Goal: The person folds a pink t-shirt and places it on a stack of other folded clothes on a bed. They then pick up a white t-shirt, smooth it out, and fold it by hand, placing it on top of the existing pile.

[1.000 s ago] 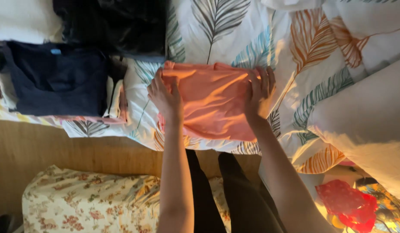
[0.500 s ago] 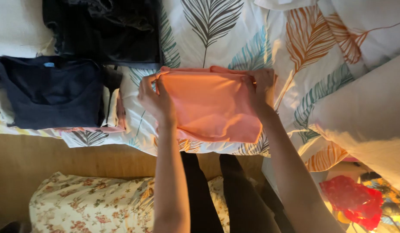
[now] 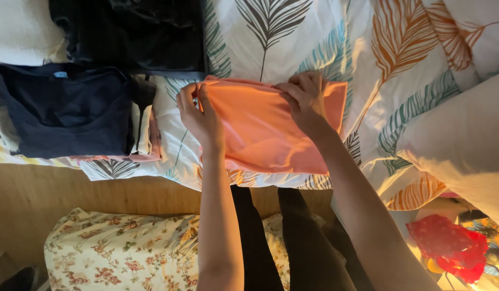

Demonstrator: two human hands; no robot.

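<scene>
Orange garment: folded flat at frame centre, resting on the leaf-print bedcover, near edge close to the bed's near edge at 6 o'clock. Flat placement gives a firm surface for pressing folds square.

Left hand: at the garment's 9 o'clock edge, thumb and fingers closed around the folded side, pinching the layers together. Grip there keeps the stacked layers from sliding apart.

Right hand: at the garment's 1 o'clock corner, fingers curled down onto the top edge, pinching or pressing the cloth; exact contact under the fingertips cannot be told. Position opposite the left hand holds the cloth taut between two points.

Dark folded shirt: at 9 o'clock from the garment, lying on a small stack of lighter folded items, apart from the orange piece. Black garment: at 11 o'clock, higher on the bed. Separate piles keep folded pieces sorted.

White pillow: at 3 o'clock. Floral cloth: at 7 o'clock, on the wooden floor. Red crumpled object: at 5 o'clock, kind unclear.
</scene>
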